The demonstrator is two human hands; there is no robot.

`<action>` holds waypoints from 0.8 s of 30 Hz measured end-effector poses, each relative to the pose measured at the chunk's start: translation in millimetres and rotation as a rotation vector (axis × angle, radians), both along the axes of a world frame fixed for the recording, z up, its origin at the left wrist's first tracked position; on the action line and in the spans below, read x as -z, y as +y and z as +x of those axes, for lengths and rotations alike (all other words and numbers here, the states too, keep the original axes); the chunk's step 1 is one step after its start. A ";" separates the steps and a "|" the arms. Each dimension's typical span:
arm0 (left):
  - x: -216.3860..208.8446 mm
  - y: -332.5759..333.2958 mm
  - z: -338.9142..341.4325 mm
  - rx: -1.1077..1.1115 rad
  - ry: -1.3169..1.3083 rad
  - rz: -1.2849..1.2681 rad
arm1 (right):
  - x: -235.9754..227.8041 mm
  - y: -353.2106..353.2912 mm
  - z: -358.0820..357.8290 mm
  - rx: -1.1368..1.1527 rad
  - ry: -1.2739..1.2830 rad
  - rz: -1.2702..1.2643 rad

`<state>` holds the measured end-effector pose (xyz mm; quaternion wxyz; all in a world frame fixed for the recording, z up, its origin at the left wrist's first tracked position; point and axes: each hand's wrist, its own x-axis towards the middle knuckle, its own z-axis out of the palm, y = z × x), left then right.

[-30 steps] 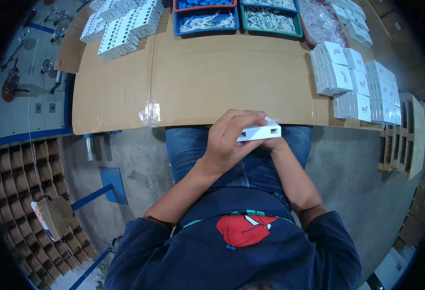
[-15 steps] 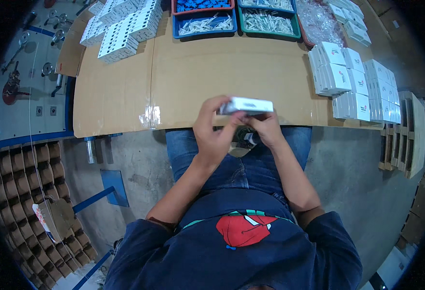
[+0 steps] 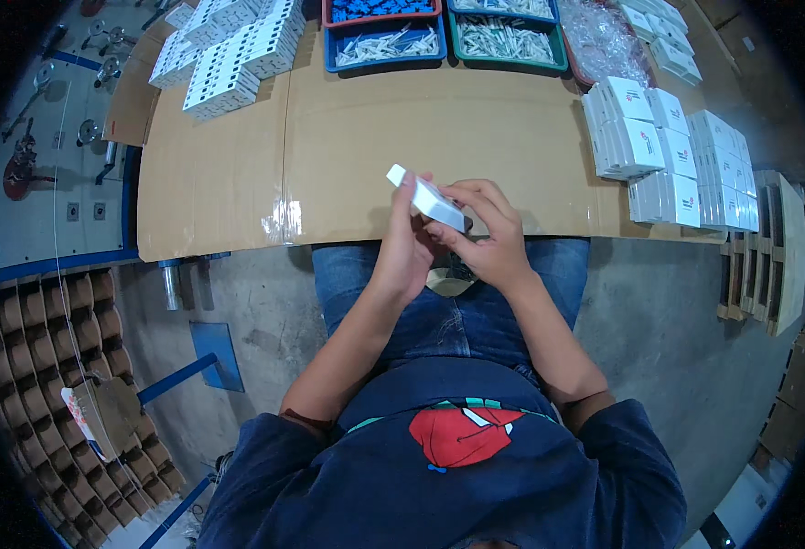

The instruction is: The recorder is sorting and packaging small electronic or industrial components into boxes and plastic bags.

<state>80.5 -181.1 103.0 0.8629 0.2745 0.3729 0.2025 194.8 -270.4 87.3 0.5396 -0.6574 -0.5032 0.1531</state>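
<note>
Between my two hands, just above the near edge of the table, is a small white box (image 3: pixel 437 207), tilted with one end up to the left. A narrow white flap or end piece sticks out at that upper end. My left hand (image 3: pixel 402 242) grips the box from the left, thumb along its side. On the right end, my right hand (image 3: pixel 489 233) has its fingers closed round the box, thumb below and fingers above. The side facing the table is hidden.
Cardboard (image 3: pixel 375 137) covers the table. White boxes (image 3: pixel 224 87) are stacked at the far left, more white boxes (image 3: pixel 677 165) at the right. At the back stand a blue tray (image 3: pixel 384 66) and a green tray (image 3: pixel 512 66) of small white parts, plus clear plastic pieces (image 3: pixel 604 46).
The white box has turned from lying level to a slant, its left end raised. Both hands have shifted their grip, with the right hand's fingers now over the box.
</note>
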 end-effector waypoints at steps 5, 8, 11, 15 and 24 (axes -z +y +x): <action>-3.4 -1.7 -3.0 0.103 -0.092 -0.291 | 3.3 1.8 -1.4 -0.048 0.061 0.039; -4.5 -2.4 -3.2 0.123 -0.159 -0.359 | 4.1 -0.6 -2.8 -0.080 0.195 -0.025; -7.0 -2.7 -2.4 0.139 -0.160 -0.361 | 4.7 -2.5 -1.7 -0.108 0.275 -0.090; -1.7 -5.6 -6.0 0.125 -0.114 -0.172 | 11.2 -2.7 3.9 -0.185 0.273 0.023; -4.3 -15.3 -3.1 0.090 -0.127 0.482 | 0.1 -0.3 6.5 -0.249 -0.012 0.192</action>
